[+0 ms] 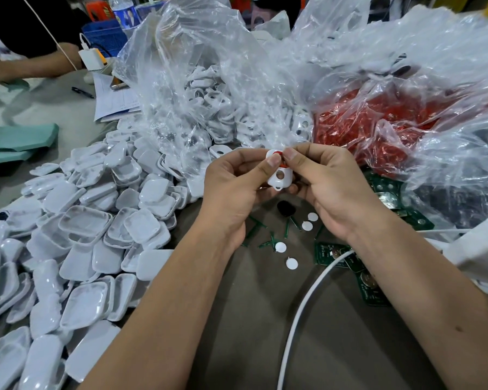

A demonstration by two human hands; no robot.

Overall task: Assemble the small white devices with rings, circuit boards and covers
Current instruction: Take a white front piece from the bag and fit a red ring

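While the left hand (237, 178) grips the white device shell (278, 175) from its left side, thumb laid across the upper face, the right hand (326, 181) pinches it from the right, thumb tip pressing on a red ring (280, 157) at the shell's top end. Both hands are clamped on the one piece, raised above the bench (265, 333) in front of the bags. The shell's long axis runs near to far, tilted slightly left at the top, with a round hole in the face and a small loop at the near end. Seating the ring likely depends on the right thumb, which sits directly on it. Green circuit boards (350, 260) lie below and to the right, nearer the right hand; white covers (96, 226) are heaped to the left.
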